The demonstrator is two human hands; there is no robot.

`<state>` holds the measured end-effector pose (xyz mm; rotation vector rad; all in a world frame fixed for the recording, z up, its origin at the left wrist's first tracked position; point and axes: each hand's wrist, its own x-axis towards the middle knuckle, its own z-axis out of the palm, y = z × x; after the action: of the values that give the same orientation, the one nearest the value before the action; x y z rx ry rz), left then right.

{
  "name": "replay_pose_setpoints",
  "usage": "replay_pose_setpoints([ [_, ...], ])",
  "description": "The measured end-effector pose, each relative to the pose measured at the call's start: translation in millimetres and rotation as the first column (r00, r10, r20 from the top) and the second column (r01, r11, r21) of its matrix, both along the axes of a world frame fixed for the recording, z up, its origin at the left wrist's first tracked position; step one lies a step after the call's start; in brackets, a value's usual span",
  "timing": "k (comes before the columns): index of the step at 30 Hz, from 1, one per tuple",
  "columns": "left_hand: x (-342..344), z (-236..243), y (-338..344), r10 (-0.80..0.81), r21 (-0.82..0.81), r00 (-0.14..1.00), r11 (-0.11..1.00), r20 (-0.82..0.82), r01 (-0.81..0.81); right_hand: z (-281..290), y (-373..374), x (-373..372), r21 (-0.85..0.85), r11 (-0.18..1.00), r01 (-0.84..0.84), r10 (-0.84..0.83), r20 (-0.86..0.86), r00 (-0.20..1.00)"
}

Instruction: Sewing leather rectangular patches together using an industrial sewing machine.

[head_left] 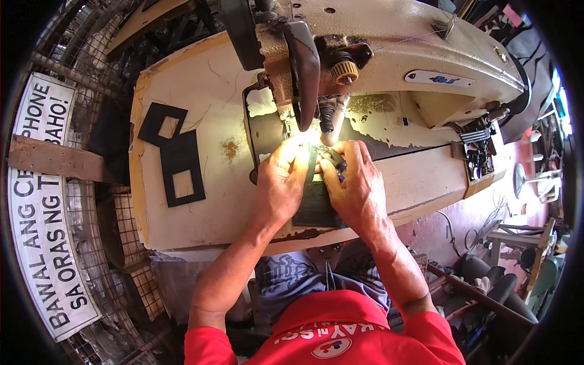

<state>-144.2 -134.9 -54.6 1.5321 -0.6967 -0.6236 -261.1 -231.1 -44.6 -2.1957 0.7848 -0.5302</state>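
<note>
Both hands work close together under the head of a beige sewing machine (389, 36), where the lamp glare washes out the fingertips. My left hand (283, 176) is closed in a pinch beside a dark strip of material (312, 163). What exactly sits between its fingertips is lost in the glare. Across the strip, my right hand (358, 182) is closed too, fingers curled. A small dark blue object (342, 171) shows within its grip, its kind unclear. Below the hands lies a dark flat piece (317, 205) near the table's front edge. The needle area is hidden by glare and fingers.
Two black pieces with square cut-outs, an upper one (153, 117) and a lower one (193, 164), lie on the worn table (225, 207) at left, with loose threads. Wire mesh (91, 243) and a white sign (48, 243) stand farther left. Tools and wooden parts crowd the right.
</note>
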Motion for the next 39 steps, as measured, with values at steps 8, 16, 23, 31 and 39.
replay_pose_setpoints([
  [8, -3, 8, 0, 0.029, 0.006, 0.984, 1.0, 0.174, -0.03, -4, -2, 1, -0.008, 1.0, -0.003, 0.003, 0.022, 1.0],
  [16, -3, 6, -1, -0.014, -0.011, 1.0, 1.0, -0.015, 0.014, -16, -4, 15, -0.093, 0.987, 0.13, -0.114, 0.159, 0.981],
  [23, -3, 6, 2, -0.048, -0.037, 0.998, 0.998, 0.032, 0.049, -26, -4, 14, -0.135, 0.979, 0.15, -0.114, 0.247, 0.962],
  [31, -2, -4, -5, -0.115, -0.151, 0.959, 0.985, -0.257, 0.077, -10, -10, -11, 0.281, 0.933, 0.224, -0.318, 0.353, 0.88],
  [39, -2, 7, -4, -0.084, -0.169, 0.949, 0.985, -0.303, 0.033, -5, -5, -6, -0.083, 0.994, 0.073, -0.067, 0.073, 0.995],
])
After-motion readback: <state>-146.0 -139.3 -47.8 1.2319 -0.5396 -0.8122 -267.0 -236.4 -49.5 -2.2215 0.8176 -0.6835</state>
